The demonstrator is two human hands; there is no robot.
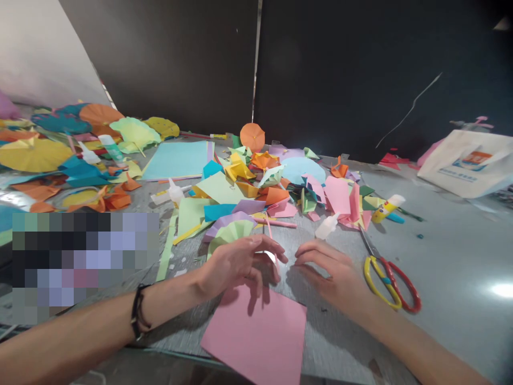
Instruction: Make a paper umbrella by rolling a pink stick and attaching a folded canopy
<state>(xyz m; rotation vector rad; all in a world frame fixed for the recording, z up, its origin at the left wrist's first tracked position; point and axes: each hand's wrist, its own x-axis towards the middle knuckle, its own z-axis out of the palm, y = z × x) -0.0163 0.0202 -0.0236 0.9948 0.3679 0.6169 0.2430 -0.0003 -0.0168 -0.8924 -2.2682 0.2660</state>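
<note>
The left hand [236,262] was held half curled just above the far corner of a square sheet of pink paper [256,334] lying flat on the grey table [449,267], and a thin pink stick [271,243] was pinched lightly between its fingertips, rising away from the hand toward the heap of paper. The right hand [332,272] was laid loosely open and empty on the table just beside the left, its fingertips pointed at the left hand's, nothing being gripped. Scissors with one yellow and one red handle loop [390,283] were seen just to the outer side of the right hand, and a small white glue bottle [326,227] lay a little beyond it. Beyond both hands a heap of folded coloured paper scraps [280,187] was spread. The step in hand was judged to be the handling of the stick over the pink sheet; a steady pinch and a careful placing against the paper's corner would be called for next.
</note>
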